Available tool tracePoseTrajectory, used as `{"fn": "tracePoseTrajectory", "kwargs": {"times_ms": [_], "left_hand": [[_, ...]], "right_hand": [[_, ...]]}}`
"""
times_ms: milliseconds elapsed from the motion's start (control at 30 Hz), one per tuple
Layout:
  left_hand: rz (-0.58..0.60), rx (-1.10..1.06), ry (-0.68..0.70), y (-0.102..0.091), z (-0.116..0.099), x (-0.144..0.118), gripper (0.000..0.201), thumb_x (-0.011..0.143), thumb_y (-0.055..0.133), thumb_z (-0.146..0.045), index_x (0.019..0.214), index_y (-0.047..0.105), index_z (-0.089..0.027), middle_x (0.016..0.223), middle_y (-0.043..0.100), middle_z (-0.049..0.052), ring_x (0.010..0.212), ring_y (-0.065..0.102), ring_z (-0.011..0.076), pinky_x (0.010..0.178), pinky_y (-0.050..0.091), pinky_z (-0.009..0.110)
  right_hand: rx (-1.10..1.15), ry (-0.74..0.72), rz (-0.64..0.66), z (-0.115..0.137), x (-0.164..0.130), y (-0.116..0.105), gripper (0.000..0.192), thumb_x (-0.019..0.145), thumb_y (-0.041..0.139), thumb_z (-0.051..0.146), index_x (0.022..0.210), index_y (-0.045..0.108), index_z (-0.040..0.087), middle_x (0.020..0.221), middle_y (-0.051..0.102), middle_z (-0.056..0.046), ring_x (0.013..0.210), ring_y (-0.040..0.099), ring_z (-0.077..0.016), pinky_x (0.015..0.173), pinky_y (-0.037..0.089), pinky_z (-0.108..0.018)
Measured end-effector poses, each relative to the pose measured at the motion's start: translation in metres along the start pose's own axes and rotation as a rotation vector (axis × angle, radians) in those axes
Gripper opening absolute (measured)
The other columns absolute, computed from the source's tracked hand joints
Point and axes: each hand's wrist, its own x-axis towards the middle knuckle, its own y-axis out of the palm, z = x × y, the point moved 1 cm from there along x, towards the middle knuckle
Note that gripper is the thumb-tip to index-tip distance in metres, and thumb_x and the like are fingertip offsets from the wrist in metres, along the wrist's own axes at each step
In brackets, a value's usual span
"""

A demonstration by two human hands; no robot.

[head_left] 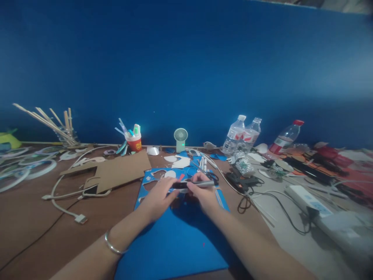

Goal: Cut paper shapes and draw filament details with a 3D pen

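Blue sheet (175,241) lies nearest on the desk (35,217), thin and floppy. Above it the left hand (159,196) pinches the dark end of a pen (194,184); the right hand (205,194) curls closed round its silver barrel. Light, stiff, probably slick: best gripped mid-barrel.

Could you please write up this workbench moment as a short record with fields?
surface: wooden table before a blue wall
left hand: grips the dark end of a pen-like tool
right hand: holds the tool's silvery part
under the hands: blue sheet with cut-out holes
left of sheet: cardboard piece, white cable
behind: small fan, red cup of pens
right: three plastic bottles
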Motion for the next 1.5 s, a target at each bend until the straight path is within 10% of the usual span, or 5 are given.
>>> {"fn": "tracePoseTrajectory", "kwargs": {"times_ms": [433, 633, 767, 1000, 1500], "left_hand": [[0.26, -0.144, 0.069, 0.002, -0.014, -0.004, 0.044, 0.09, 0.025, -0.044, 0.083, 0.06, -0.017, 0.074, 0.062, 0.002, 0.066, 0.054, 0.0149, 0.064, 0.04, 0.024], [-0.115, -0.15, -0.153, -0.041, 0.021, 0.006, 0.05, 0.086, 0.024, -0.051, 0.081, 0.059, -0.015, 0.076, 0.062, 0.006, 0.071, 0.055, 0.0192, 0.062, 0.042, 0.028], [-0.182, -0.037, -0.189, -0.064, 0.019, 0.008, 0.043, 0.082, 0.036, -0.053, 0.09, 0.057, -0.017, 0.073, 0.061, 0.004, 0.068, 0.056, 0.0189, 0.06, 0.041, 0.027], [0.213, 0.125, -0.115, -0.019, 0.004, -0.015, 0.046, 0.068, 0.061, -0.041, 0.108, 0.049, -0.022, 0.105, 0.058, 0.008, 0.094, 0.055, 0.0258, 0.073, 0.043, 0.034], [0.24, 0.094, -0.299, 0.009, 0.021, -0.015, 0.029, 0.072, 0.059, -0.041, 0.094, 0.05, -0.025, 0.092, 0.056, 0.002, 0.086, 0.054, 0.0242, 0.063, 0.036, 0.032]], "right_hand": [[0.01, 0.017, 0.274, 0.014, -0.011, 0.011, 0.021, 0.067, 0.063, 0.03, 0.058, 0.048, 0.018, 0.049, 0.041, 0.006, 0.041, 0.035, -0.0069, 0.04, 0.027, -0.019], [0.122, -0.331, -0.013, 0.041, 0.009, -0.027, 0.01, 0.069, 0.053, 0.025, 0.062, 0.05, 0.019, 0.043, 0.035, 0.008, 0.035, 0.027, -0.0054, 0.036, 0.021, -0.017], [-0.107, -0.136, 0.015, 0.044, 0.014, -0.023, 0.015, 0.071, 0.053, 0.03, 0.069, 0.06, 0.017, 0.049, 0.05, 0.003, 0.04, 0.045, -0.0093, 0.038, 0.032, -0.02], [-0.611, 0.09, 0.005, 0.031, 0.012, 0.002, 0.013, 0.064, 0.062, 0.025, 0.057, 0.054, 0.018, 0.049, 0.05, 0.004, 0.046, 0.045, -0.0103, 0.042, 0.033, -0.02], [-0.544, 0.129, 0.092, 0.002, 0.001, 0.013, 0.031, 0.07, 0.058, 0.027, 0.049, 0.037, 0.019, 0.046, 0.036, 0.006, 0.045, 0.033, -0.0075, 0.043, 0.028, -0.02]]}}
